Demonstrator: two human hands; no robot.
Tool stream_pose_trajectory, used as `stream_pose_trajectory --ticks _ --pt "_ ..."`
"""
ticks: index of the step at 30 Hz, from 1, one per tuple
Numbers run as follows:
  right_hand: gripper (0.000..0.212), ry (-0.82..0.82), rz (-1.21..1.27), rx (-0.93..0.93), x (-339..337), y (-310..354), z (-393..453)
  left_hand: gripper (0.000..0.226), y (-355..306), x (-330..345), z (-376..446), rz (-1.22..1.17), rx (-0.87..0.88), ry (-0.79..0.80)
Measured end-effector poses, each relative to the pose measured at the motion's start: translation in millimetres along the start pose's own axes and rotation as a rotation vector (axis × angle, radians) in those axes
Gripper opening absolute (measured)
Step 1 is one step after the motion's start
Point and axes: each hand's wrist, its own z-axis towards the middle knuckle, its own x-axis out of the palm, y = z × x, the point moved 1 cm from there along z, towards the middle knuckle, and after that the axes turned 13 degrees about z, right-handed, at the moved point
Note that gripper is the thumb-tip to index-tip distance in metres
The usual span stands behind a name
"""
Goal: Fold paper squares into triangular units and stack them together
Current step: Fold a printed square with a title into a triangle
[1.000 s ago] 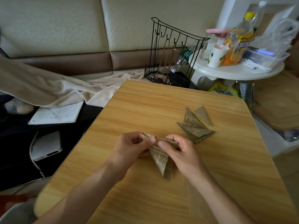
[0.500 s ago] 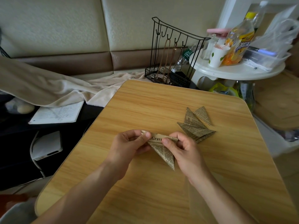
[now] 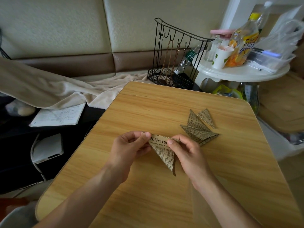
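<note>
A wooden counter (image 3: 148, 186) with rounded corners fills the lower part of the view. Behind it a beige blanket (image 3: 49, 89) lies over a padded bench, and an open notebook (image 3: 57, 115) with handwriting rests just under the blanket's edge. At the far right stands a round white side table (image 3: 238, 74); it carries a bottle of orange drink (image 3: 241, 43), a white paper cup (image 3: 220, 57) with green leaves and a clear plastic bag (image 3: 279, 40). Between the bench and the side table stands a black wire rack (image 3: 174, 55) with hooks, at the far edge of the counter. A white box (image 3: 47, 148) with a cable sits low at the left.

On the counter, right of centre, lies a small pile of folded triangular units (image 3: 199, 127) made of newspaper-print paper; they overlap each other.

Near the middle of the counter both hands hold one more piece of the same paper, the triangular unit (image 3: 164, 153), with its point toward the person. The left hand (image 3: 130, 147) pinches the upper left corner between thumb and curled fingers. The right hand (image 3: 187, 150) pinches the upper right part in the same way, close beside the pile. I cannot tell if the low point of this unit touches the counter.
</note>
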Motion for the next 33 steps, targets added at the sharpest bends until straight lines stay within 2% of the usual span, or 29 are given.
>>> stream_pose_trajectory --ticks 10,19,29,33 --pt "0.024 -0.053 -0.037 -0.043 1.4 -2.7 0.3 0.028 -0.3 0.5 -0.5 0.019 -0.003 -0.024" --pt "0.022 -0.048 -0.096 -0.067 1.4 -3.2 0.2 0.033 0.2 0.8 -0.5 0.002 -0.020 -0.030" --pt "0.021 -0.074 -0.121 -0.079 0.4 -4.5 1.0 0.008 -1.7 -3.5 2.3 0.183 0.175 -0.016" --pt "0.018 -0.109 -0.105 -0.076 0.5 -6.3 1.2 0.004 -0.4 -4.8 2.4 0.206 0.181 -0.043"
